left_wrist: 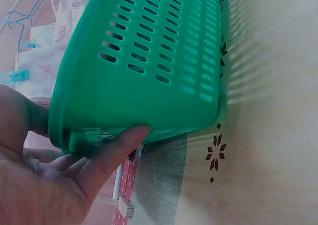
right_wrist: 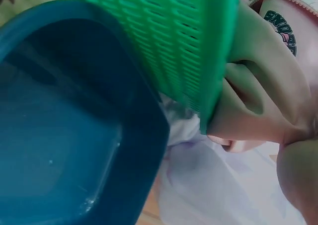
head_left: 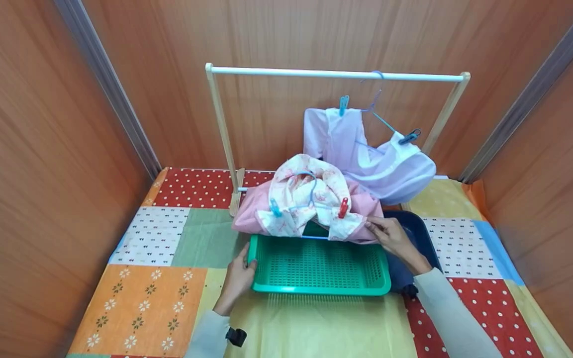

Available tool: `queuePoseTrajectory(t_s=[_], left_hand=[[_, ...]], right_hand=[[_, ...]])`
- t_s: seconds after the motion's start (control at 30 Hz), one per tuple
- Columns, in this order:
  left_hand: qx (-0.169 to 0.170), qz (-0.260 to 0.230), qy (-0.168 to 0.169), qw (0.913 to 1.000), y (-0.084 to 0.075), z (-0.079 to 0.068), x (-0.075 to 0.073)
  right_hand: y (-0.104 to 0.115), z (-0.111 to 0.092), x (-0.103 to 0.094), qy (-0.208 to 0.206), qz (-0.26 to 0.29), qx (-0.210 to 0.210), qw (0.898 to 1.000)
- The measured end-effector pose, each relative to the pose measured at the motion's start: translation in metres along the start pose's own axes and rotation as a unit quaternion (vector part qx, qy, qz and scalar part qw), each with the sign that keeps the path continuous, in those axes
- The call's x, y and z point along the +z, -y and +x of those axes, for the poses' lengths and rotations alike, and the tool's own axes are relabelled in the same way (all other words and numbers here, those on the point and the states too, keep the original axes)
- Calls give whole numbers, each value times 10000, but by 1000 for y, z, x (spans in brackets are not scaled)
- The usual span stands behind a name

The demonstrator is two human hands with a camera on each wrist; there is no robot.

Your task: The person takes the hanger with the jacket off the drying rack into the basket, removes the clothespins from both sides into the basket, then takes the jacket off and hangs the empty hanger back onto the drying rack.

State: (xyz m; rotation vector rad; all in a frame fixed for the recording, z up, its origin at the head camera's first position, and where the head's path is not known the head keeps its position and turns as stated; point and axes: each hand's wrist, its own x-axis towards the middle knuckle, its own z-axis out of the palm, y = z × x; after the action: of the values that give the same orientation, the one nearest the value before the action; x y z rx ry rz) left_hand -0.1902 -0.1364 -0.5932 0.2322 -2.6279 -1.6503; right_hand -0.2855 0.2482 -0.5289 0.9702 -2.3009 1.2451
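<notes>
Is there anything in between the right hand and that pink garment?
Nothing visible: the right hand pinches the pink garment at its right edge. The left hand grips the green basket.

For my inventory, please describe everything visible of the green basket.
The green basket looks like plastic, rectangular, with slotted walls and floor and a smooth rim. Its open side faces up over the patchwork cloth; full contact is unclear. The left hand grips its left end. A pink garment overlaps its far side in the head view; a blue basin is by its right end.
</notes>
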Motion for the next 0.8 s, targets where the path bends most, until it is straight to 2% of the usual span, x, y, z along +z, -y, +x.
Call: queuePoseTrajectory(t_s=[0.17,0.27,0.6,0.8], left_hand=[[-72,-210,61,9997,0,-1,0],[-80,-191,45,9998,0,-1,1],[-82,-250,132,9996,1,-1,2],[-136,-177,242,9995,3,-3,-2]], right_hand=[[-30,-10,6,174,7,140,9998],[-39,-13,6,320,5,144,9994],[-46,-16,9,347,-679,12,9971],[-48,-17,13,343,-615,-56,9975]])
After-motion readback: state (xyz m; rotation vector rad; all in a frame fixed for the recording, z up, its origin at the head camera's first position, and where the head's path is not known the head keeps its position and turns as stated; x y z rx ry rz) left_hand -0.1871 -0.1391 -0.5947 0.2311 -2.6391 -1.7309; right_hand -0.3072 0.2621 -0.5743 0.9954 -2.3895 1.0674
